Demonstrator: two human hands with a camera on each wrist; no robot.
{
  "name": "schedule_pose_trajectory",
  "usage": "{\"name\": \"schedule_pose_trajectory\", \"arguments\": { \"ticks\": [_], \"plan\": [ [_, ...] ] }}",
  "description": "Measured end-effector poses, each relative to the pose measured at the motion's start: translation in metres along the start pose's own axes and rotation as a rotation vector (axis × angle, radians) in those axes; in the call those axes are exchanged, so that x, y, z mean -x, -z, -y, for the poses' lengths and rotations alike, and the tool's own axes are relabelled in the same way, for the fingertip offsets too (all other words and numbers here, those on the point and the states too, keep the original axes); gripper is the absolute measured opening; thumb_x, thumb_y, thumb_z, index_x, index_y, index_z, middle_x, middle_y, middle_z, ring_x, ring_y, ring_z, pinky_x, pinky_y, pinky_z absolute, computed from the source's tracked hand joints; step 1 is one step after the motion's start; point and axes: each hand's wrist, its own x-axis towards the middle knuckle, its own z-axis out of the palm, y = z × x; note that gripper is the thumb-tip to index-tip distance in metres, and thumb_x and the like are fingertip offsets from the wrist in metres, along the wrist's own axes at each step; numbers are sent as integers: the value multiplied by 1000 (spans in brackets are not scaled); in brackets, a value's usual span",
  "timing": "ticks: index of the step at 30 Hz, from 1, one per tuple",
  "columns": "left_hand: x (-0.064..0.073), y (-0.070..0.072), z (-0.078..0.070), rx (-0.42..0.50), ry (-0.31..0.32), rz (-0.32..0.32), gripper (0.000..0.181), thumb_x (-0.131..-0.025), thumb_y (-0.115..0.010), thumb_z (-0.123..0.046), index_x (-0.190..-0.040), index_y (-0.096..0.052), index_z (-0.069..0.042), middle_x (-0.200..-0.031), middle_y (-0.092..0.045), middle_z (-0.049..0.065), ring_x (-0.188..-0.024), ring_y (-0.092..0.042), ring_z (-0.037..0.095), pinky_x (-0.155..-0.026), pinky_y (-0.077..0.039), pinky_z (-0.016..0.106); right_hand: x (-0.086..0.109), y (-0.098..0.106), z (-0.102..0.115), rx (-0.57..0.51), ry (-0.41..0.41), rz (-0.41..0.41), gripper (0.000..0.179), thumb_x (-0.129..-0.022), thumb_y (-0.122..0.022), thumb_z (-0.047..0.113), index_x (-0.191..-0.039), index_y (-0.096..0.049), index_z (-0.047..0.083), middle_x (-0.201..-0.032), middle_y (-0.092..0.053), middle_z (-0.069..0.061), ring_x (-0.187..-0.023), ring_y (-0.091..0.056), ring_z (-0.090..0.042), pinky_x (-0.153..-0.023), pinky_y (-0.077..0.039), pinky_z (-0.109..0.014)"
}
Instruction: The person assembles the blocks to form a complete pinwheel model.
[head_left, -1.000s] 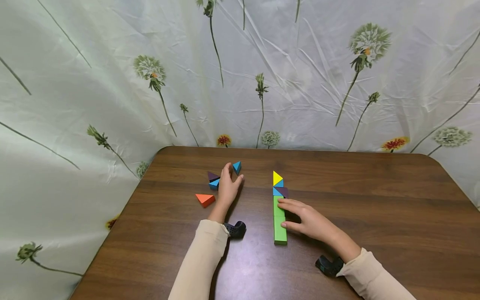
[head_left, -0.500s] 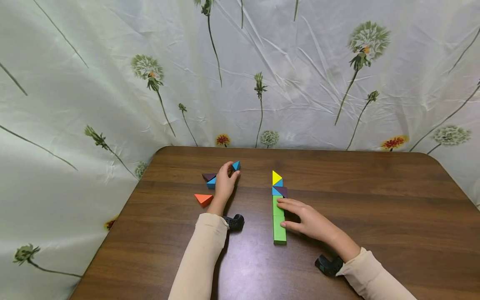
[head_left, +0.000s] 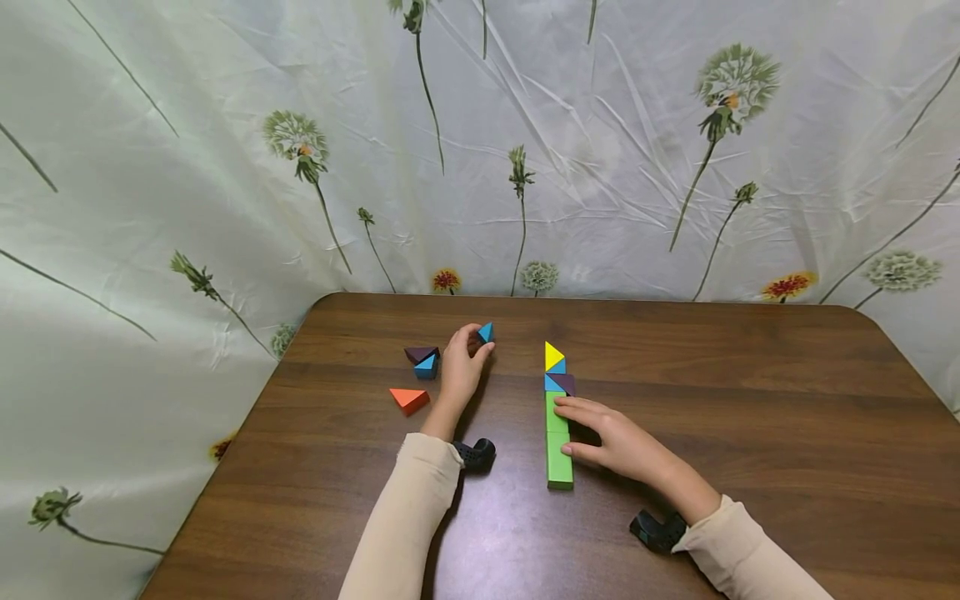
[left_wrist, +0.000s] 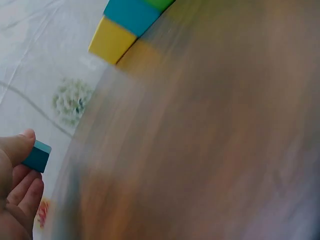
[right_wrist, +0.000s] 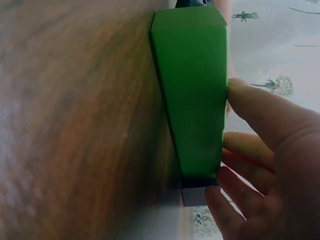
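My left hand [head_left: 461, 367] pinches a blue triangular block [head_left: 486, 332] between thumb and fingertips, at the far left-middle of the table. In the left wrist view that same blue block [left_wrist: 38, 157] shows at the fingertips. My right hand [head_left: 622, 442] rests against two green blocks [head_left: 557, 433] laid end to end, its thumb and fingertips touching their right side and top. Beyond them, in the same row, lie blue [head_left: 552, 382] and purple [head_left: 564, 382] triangular blocks, then a yellow triangular block [head_left: 553, 355] beside another blue one [head_left: 558, 367].
Left of my left hand lie a purple triangular block [head_left: 422, 355], a blue one [head_left: 426, 367] and an orange one [head_left: 408, 401] on the brown wooden table [head_left: 750, 400]. A floral curtain [head_left: 615, 167] hangs behind the table's far edge.
My left hand has reached the far blue triangular block, taken hold of it and shifted it slightly right. The right hand and the row of blocks have stayed put.
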Motion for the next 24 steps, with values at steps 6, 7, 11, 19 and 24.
{"name": "schedule_pose_trajectory", "arguments": {
  "ticks": [6,7,11,19,24],
  "plan": [
    [4,-12,-14,33,-61,45,32,-81,-67,-12,-108,-56,0,-104,-58,14,-93,-58,25,-81,-47,32,-1,0,0,-4,-1,3,59,-86,-57,42,-129,-48,3,-136,-41,-6,-124,-37,-24,-95,-35,-43],
    [5,-13,-17,32,-63,57,32,-81,-67,-13,-108,-56,0,-104,-58,13,-93,-58,25,-81,-47,32,-1,0,0,-6,0,4,59,-86,-57,42,-129,-48,3,-136,-41,-6,-124,-37,-24,-95,-35,-44],
    [9,-18,-24,36,-58,98,33,-81,-68,-14,-108,-55,-1,-103,-57,11,-93,-58,23,-81,-47,31,-1,1,0,-14,-2,8,58,-86,-58,41,-129,-48,3,-135,-41,-6,-124,-37,-24,-95,-34,-43],
    [16,-26,-32,9,-69,176,32,-80,-68,-17,-106,-55,-3,-100,-58,9,-90,-58,21,-78,-47,28,0,1,0,-23,8,3,58,-85,-59,40,-129,-49,3,-136,-41,-6,-124,-37,-24,-96,-35,-42],
    [19,-31,-31,-22,-69,223,30,-80,-68,-17,-105,-56,-4,-100,-58,9,-92,-57,21,-80,-47,30,0,0,-1,-29,13,4,57,-85,-59,39,-128,-49,3,-135,-41,-6,-123,-37,-24,-95,-35,-42]
  ]
}}
